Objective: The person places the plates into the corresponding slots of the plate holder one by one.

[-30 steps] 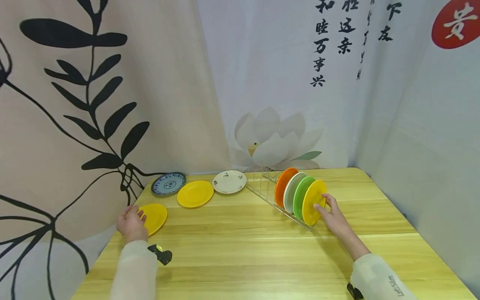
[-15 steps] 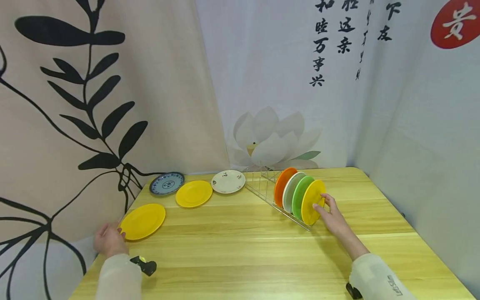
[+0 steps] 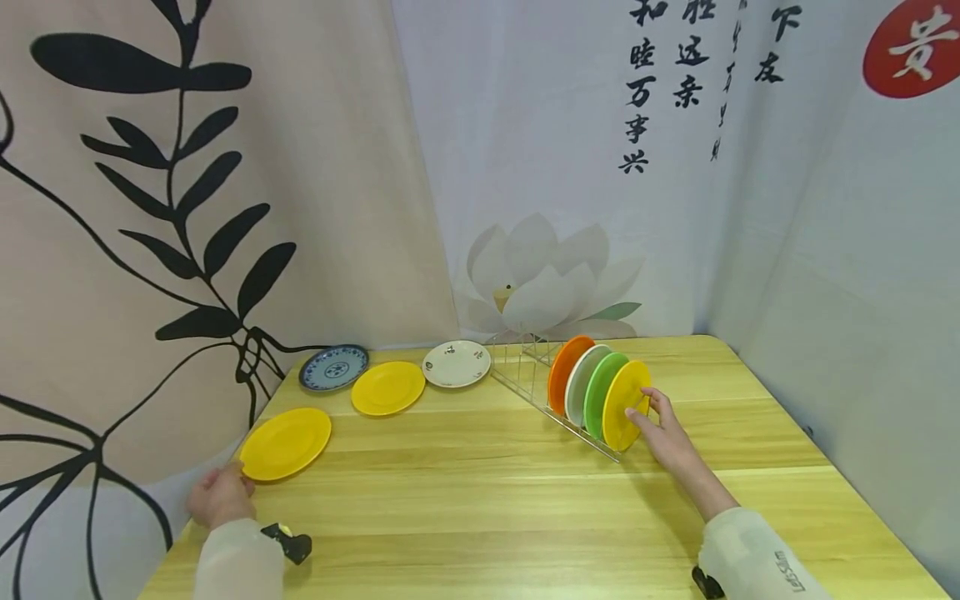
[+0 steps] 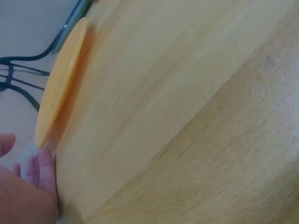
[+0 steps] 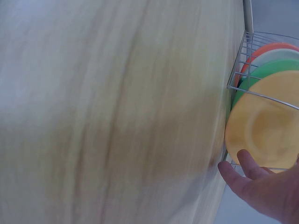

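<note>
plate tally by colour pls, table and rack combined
Yellow plates: 3
White plates: 2
Blue-patterned plate: 1
Orange plate: 1
Green plate: 1
Total: 8

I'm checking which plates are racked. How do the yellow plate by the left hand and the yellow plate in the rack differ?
The yellow plate by the left hand lies nearly flat on the table; the yellow plate in the wire rack stands steeply tilted. The first lies apart from other plates, while the second stands beside a green plate. Both are round and plain yellow.
</note>
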`<state>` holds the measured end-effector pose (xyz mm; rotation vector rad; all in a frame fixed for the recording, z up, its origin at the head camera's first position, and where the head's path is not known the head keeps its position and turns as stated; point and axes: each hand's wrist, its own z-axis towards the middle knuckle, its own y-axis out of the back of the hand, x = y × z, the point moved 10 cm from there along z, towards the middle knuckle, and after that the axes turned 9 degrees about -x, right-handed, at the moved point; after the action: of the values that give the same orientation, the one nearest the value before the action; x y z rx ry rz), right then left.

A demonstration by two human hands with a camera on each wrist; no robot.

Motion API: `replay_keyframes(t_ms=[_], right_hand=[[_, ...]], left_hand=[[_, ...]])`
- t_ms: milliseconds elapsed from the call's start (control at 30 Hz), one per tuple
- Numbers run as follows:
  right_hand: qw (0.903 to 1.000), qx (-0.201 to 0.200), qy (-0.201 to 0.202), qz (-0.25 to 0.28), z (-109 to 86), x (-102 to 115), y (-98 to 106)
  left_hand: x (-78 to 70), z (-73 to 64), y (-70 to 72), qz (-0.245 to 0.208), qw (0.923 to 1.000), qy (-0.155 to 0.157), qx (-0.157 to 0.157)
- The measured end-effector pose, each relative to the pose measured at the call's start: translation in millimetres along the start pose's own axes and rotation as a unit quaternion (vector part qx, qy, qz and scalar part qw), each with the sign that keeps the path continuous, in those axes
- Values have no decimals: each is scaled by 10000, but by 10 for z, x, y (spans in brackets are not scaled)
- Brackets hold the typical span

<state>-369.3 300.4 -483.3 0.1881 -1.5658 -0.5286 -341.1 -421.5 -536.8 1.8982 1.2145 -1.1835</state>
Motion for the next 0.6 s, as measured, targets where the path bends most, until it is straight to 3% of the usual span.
replay_keyframes(t_ms=[300, 600], right_hand=[[10000, 25, -13, 8, 4, 5, -2], [10000, 9, -80, 45, -6, 4, 1]], left_hand=[[-37, -23, -15, 799, 9958, -415, 185], [-54, 72, -123, 1221, 9911, -382, 370]])
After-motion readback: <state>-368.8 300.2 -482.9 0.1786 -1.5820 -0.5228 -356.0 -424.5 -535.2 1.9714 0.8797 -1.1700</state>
